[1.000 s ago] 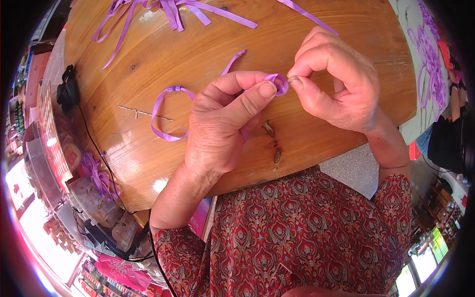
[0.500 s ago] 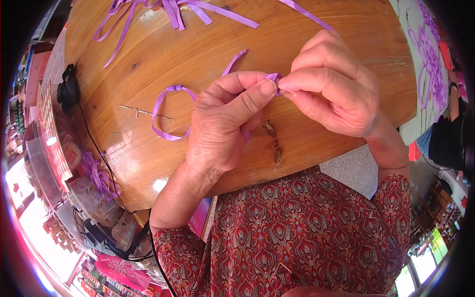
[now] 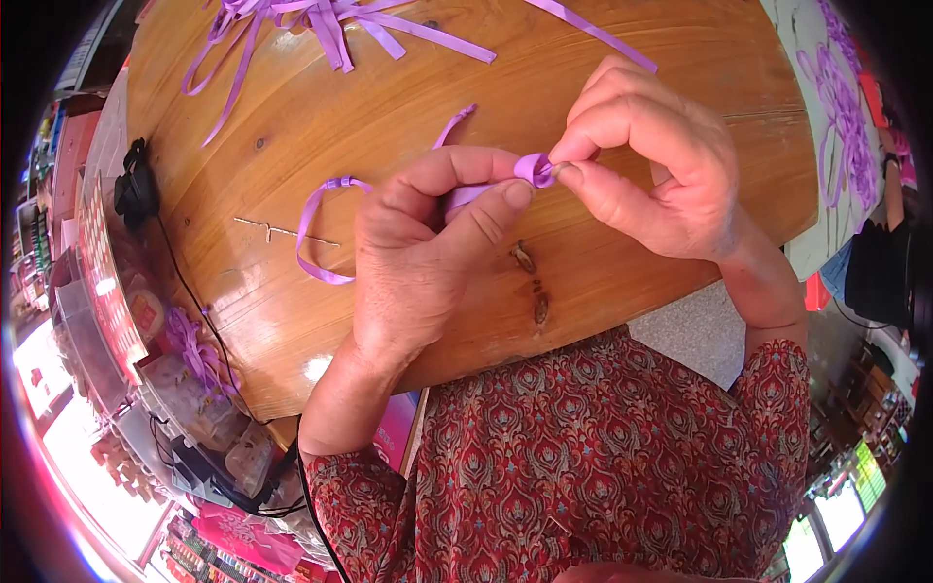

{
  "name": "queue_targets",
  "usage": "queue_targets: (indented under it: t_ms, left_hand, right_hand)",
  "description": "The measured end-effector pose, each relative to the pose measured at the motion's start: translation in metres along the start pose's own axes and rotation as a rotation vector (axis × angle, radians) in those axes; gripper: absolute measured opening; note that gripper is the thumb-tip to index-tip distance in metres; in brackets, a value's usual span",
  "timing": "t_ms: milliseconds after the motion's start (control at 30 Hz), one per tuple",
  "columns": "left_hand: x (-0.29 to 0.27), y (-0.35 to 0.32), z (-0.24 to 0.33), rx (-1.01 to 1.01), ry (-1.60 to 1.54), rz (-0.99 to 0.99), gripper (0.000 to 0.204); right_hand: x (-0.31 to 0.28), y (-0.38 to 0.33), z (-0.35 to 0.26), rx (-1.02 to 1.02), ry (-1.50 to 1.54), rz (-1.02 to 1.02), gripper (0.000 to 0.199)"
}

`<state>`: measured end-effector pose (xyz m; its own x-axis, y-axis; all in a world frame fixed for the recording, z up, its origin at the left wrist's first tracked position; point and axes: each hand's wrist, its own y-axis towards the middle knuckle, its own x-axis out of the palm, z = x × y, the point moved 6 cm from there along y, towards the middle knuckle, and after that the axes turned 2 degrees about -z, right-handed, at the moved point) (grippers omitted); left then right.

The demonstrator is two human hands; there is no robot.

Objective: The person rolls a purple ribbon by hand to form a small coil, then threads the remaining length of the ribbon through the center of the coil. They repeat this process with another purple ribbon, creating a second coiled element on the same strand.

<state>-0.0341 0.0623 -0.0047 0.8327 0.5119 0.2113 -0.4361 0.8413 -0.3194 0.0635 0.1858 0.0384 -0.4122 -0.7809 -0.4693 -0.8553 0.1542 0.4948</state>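
A purple ribbon (image 3: 533, 169) curls into a small loop between my two hands, above the wooden table. My left hand (image 3: 428, 223) pinches it between thumb and forefinger, with a flat stretch of ribbon crossing the palm. At the loop's right side, my right hand (image 3: 651, 160) pinches the ribbon's end with thumb and fingertips. More ribbon trails from behind my left hand: a curved length (image 3: 311, 231) with a wrapped knot lies to the left, and a short tail pokes out above the knuckles. Near that curve rests a thin twisted metal wire tool (image 3: 282, 230) with a small hook.
Loose purple ribbons (image 3: 335, 24) lie heaped at the table's far edge. A black device (image 3: 136, 185) with a cable sits at the left edge. Clear plastic boxes (image 3: 238, 452) and a ribbon bundle (image 3: 194, 350) are at lower left. More ribbons (image 3: 844, 126) hang over a pale surface at right.
The ribbon between my fingertips now shows as a rounder, open loop. My left hand has shifted slightly left, and my right thumb and fingers have spread a little.
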Motion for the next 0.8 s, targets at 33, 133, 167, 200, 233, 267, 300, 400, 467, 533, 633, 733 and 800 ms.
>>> queue_targets:
  t_ms: [33, 133, 167, 200, 233, 267, 300, 400, 467, 533, 633, 733, 800]
  left_hand:
    - [-0.0004, -0.0001, 0.001, 0.0, 0.001, -0.001, 0.014]
    - [-0.0028, -0.0009, 0.0045, 0.008, 0.101, 0.033, 0.012]
    - [-0.0027, -0.002, 0.0053, 0.029, 0.067, 0.047, 0.012]
    - [-0.003, -0.0029, 0.0064, 0.05, 0.033, 0.06, 0.012]
    - [-0.0028, -0.0034, 0.0069, 0.05, 0.034, 0.059, 0.012]
    - [-0.0022, -0.004, 0.0077, 0.058, 0.016, 0.052, 0.012]
    - [-0.0017, -0.0045, 0.0085, 0.065, -0.001, 0.045, 0.012]
    - [-0.0031, -0.0059, 0.0079, 0.055, -0.004, 0.047, 0.012]
    - [-0.005, -0.005, 0.0053, 0.061, -0.016, 0.042, 0.011]
    - [-0.0051, -0.0048, 0.005, 0.068, -0.028, 0.039, 0.011]
    - [-0.0056, -0.005, 0.0056, 0.079, -0.008, 0.056, 0.01]
    - [-0.0062, -0.0048, 0.0041, 0.066, -0.082, 0.038, 0.009]
    - [-0.0053, -0.0056, 0.0048, 0.062, -0.073, 0.042, 0.009]
  right_hand:
    - [-0.0008, 0.0003, 0.0004, 0.0, 0.0, 0.001, 0.012]
    - [-0.0041, 0.0006, 0.0029, 0.028, 0.011, 0.005, 0.01]
    - [-0.0042, 0.0003, 0.0038, 0.046, 0.02, 0.001, 0.009]
    - [-0.0043, 0.0001, 0.0046, 0.063, 0.03, -0.003, 0.009]
    - [-0.0046, 0.0001, 0.0044, 0.063, 0.029, -0.002, 0.009]
    - [-0.0045, -0.0001, 0.0043, 0.066, 0.038, -0.006, 0.009]
    - [-0.0045, -0.0003, 0.0044, 0.068, 0.047, -0.009, 0.009]
    - [-0.0054, -0.0013, 0.0047, 0.058, 0.061, 0.011, 0.009]
    - [-0.0064, -0.0011, 0.0047, 0.053, 0.055, 0.013, 0.009]
    - [-0.0063, -0.0009, 0.0041, 0.047, 0.051, 0.014, 0.009]
    - [-0.0068, -0.0015, 0.0042, 0.059, 0.052, 0.026, 0.009]
    - [-0.0052, -0.0016, 0.0061, 0.074, 0.062, -0.002, 0.012]
    - [-0.005, 0.0009, 0.0008, -0.002, -0.048, -0.008, 0.021]
